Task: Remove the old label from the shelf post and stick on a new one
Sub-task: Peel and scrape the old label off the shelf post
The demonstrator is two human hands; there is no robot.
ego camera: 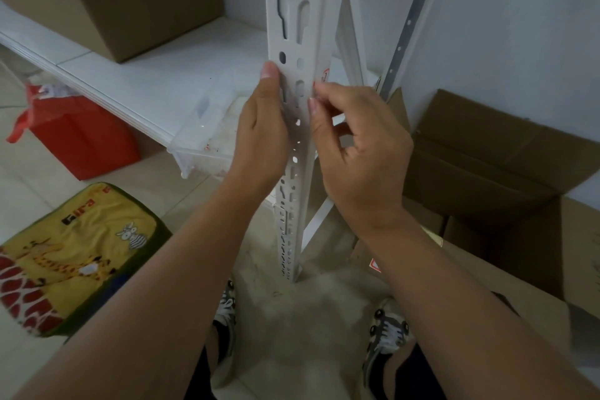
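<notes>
Head view: white shelf post [297,42] stands upright at frame centre.
Label [325,74]: red-and-white, on the post's right face, just above the right hand.
Left hand [263,133]: grasps the post's left edge, steadying it.
Right hand [357,153]: fingertips [313,105] pinch at the label's lower edge.
Advice: peel slowly, low angle, post braced.
</notes>
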